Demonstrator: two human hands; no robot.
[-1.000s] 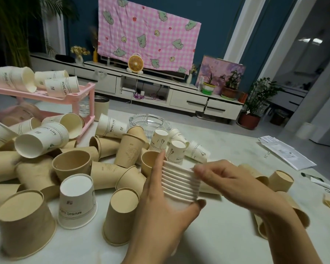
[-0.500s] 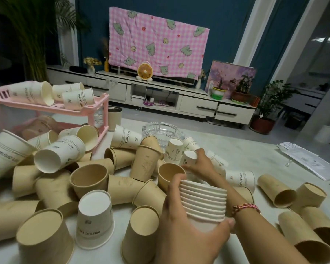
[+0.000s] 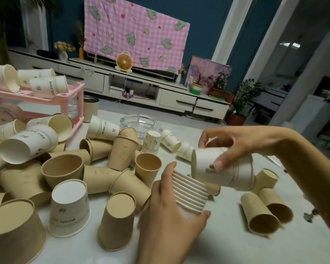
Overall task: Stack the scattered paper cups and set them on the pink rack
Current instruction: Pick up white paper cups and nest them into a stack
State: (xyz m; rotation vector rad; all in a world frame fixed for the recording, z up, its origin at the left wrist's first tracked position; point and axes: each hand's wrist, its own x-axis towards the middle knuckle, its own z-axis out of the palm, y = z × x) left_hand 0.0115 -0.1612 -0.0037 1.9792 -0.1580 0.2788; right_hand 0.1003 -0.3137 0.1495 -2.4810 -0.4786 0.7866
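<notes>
My left hand [image 3: 166,212] grips a stack of white paper cups [image 3: 190,191], rims pointing up and right. Just above and to the right of it, my right hand [image 3: 234,143] holds a single white cup [image 3: 231,174] on its side, open end facing the stack. Several brown and white cups [image 3: 120,151] lie scattered over the pale table [image 3: 227,244]. The pink rack [image 3: 46,97] stands at the left, with three white cups [image 3: 48,88] lying on its top shelf.
A glass ashtray [image 3: 141,122] sits beyond the pile. Brown cups [image 3: 263,216] lie on their sides at the right, under my right forearm. A metal tin [image 3: 91,108] stands beside the rack. Past the table's far edge are a TV cabinet and plants.
My right hand reached into the pile, took a white cup and brought it back toward the stack. My left hand kept hold of the stack.
</notes>
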